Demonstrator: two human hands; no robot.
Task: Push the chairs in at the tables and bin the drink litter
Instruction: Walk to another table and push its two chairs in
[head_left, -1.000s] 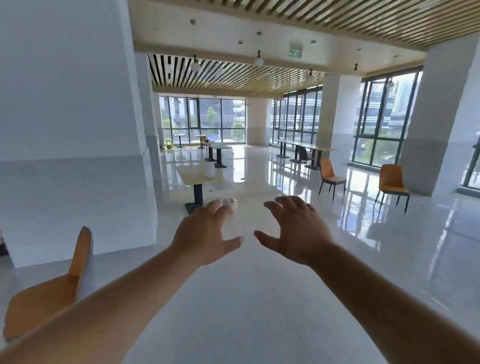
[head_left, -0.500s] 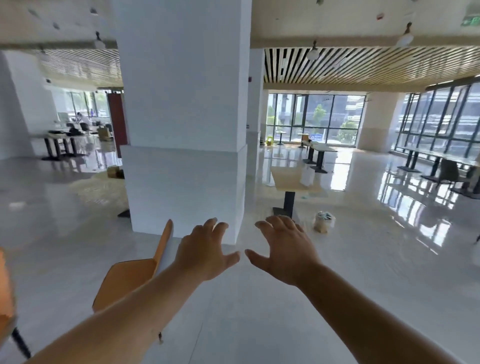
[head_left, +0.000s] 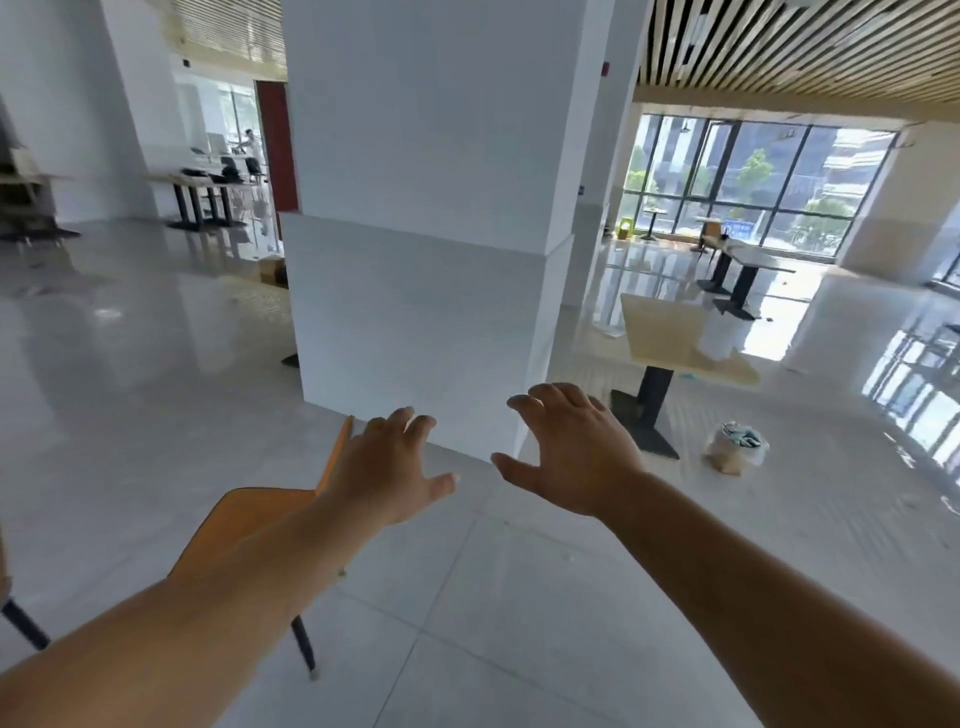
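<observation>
An orange chair (head_left: 249, 514) stands on the floor at the lower left, its back edge up near my left wrist. My left hand (head_left: 387, 470) hovers above that chair back, fingers spread, holding nothing. My right hand (head_left: 571, 457) is stretched out beside it, also spread and holding nothing. A light wooden table (head_left: 660, 332) on a black pedestal stands at the right, with a white cup-like container (head_left: 722, 335) on it. A clear bag of litter (head_left: 735, 447) sits on the floor by the table's base.
A big white pillar (head_left: 426, 234) stands straight ahead. More tables (head_left: 748, 262) stand by the far windows at the right, and dark tables (head_left: 202, 182) at the back left. Part of another chair leg (head_left: 23, 623) shows at the left edge.
The view has swung left: the pillar now fills the middle, and the orange chair has come closer under my left hand. Both hands stay spread in front of me.
</observation>
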